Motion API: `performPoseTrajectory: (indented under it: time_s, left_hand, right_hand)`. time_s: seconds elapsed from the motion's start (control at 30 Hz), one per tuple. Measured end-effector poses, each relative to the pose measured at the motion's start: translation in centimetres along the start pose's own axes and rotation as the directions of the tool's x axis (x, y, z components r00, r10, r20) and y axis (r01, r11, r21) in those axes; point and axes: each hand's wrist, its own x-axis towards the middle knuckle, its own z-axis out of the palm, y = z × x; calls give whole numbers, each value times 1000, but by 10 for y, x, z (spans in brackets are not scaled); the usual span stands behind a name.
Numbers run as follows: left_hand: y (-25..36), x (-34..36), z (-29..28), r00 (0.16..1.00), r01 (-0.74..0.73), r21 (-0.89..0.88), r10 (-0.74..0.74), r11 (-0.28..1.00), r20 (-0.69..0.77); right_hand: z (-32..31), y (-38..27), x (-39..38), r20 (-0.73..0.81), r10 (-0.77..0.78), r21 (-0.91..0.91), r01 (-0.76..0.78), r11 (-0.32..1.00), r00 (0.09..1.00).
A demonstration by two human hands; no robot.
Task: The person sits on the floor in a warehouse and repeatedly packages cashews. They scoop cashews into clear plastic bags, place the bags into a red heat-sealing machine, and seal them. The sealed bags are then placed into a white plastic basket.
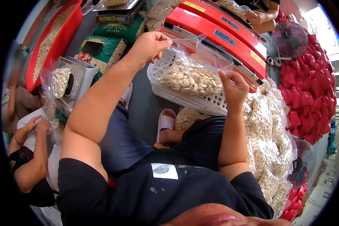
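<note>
In front of me a clear plastic bag [192, 81], partly filled with flat, pale oval seeds or beans, rests on a white perforated plastic basket [177, 98]. My left hand [148, 47] pinches the upper left corner of the bag's mouth between closed fingers. Lower and to the right, my right hand [235, 88] grips the opposite corner. The bag's top edge is stretched between both hands, above the seeds. Just beyond the bag are long red heat sealers [222, 35] with metal edges.
Filled clear bags [265, 139] are heaped at my right, beside red packages [309, 86] and a fan [289, 39]. At left stand a weighing scale [73, 88], green sacks [101, 52] and a long red tub [56, 37] of seeds. Co-workers' hands [37, 124] show at left; another co-worker's hand [257, 17] is beyond the sealers.
</note>
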Motion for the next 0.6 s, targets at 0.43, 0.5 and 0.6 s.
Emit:
performPoseTrajectory:
  time_s: [0.43,0.5,0.6]
  left_hand:
    - [17,-1,12,989,-133,83,137,988,-50]
    - [26,1,3,936,-279,112,296,954,-192]
    - [43,-9,-3,887,-374,228,419,899,-196]
  right_hand:
    - [-1,-3,13,160,200,493,-253,832,967]
    - [-13,0,14,7,111,650,-89,754,994]
    - [-24,-8,12,-131,7,680,85,729,991]
